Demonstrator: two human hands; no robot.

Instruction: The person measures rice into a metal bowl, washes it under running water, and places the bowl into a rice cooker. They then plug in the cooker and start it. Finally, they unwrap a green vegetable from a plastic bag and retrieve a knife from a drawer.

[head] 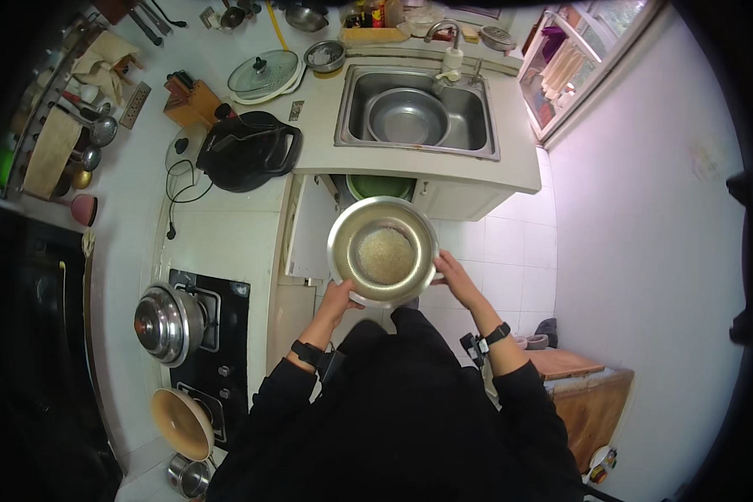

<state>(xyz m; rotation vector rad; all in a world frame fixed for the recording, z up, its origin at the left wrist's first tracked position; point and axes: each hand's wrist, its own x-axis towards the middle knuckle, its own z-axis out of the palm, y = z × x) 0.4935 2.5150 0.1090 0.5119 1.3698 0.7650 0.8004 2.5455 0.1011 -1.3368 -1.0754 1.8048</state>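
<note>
A round stainless steel basin [345, 241] is held in front of my body between both hands. Pale grains that look like rice [386, 254] cover its bottom. My left hand [337, 302] grips the near left rim, thumb on top. At the lower right side, my right hand [457, 279] holds the rim, its fingers partly hidden beneath. Just beyond the basin, a cabinet door [310, 232] under the counter hangs open, and a green basket [381, 186] shows inside. A larger metal basin [408, 118] rests in the sink [470, 125].
A faucet [445, 34] rises behind the sink. On the left counter sit a black appliance [248, 150] with a cord and a knife block [191, 103]. A lidded steel pot [169, 323] and a frying pan [183, 421] stand on the gas stove [210, 357]. A wooden cabinet [590, 401] is at right.
</note>
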